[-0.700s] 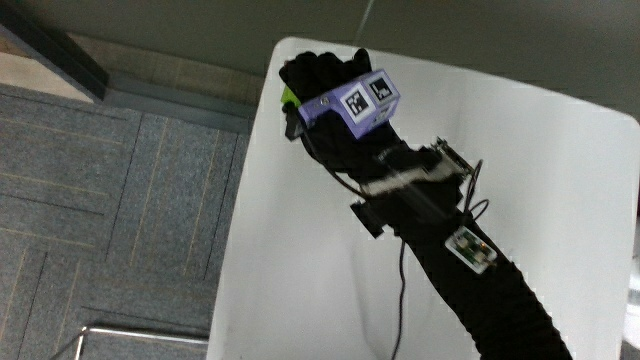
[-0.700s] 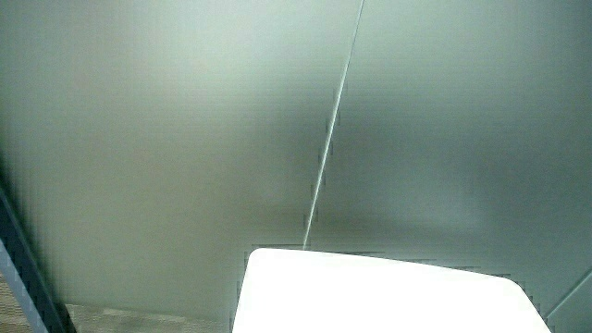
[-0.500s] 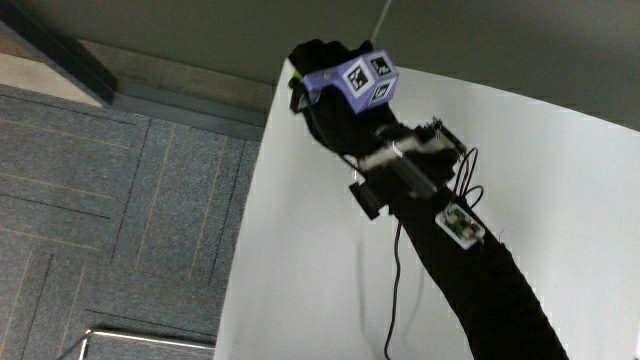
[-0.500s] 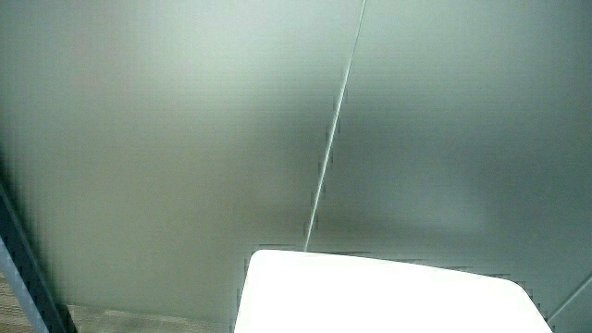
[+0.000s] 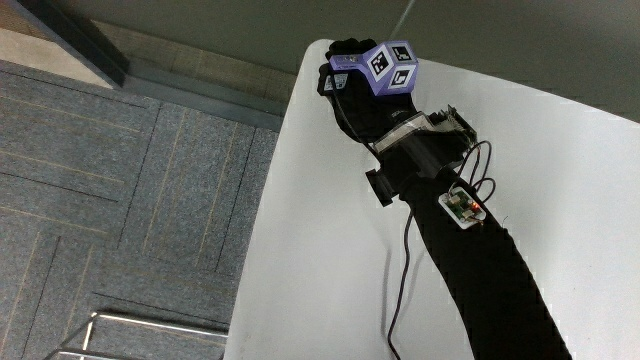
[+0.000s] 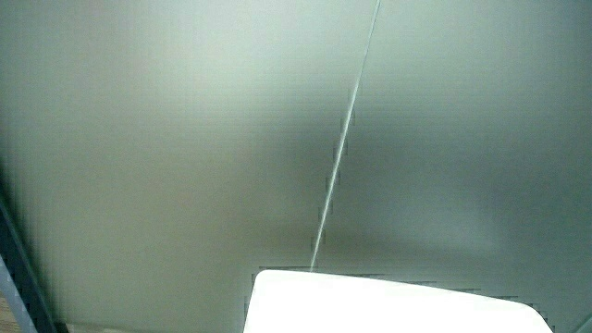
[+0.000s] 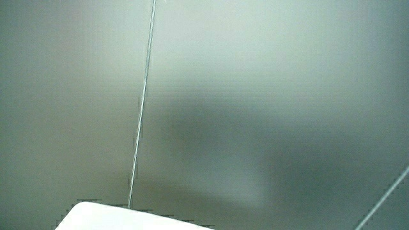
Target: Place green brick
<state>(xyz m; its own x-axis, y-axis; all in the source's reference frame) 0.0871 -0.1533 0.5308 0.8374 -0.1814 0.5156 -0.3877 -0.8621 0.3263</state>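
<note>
White table (image 5: 330, 250) lay bare below the hand (image 5: 358, 85), which hung at its corner edge; its grasp could not be told.

Bare table (image 5: 330, 250) around hand (image 5: 352, 85), seemingly

Pale wall (image 7: 255, 96) with thin vertical seam (image 7: 144, 96); white table (image 7: 115, 217) corner at wall's foot.

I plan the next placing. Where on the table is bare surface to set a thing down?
The white table is bare beside the forearm, from its edge inward. Only the corner under the hand is occupied. Both side views show mainly pale wall.
</note>
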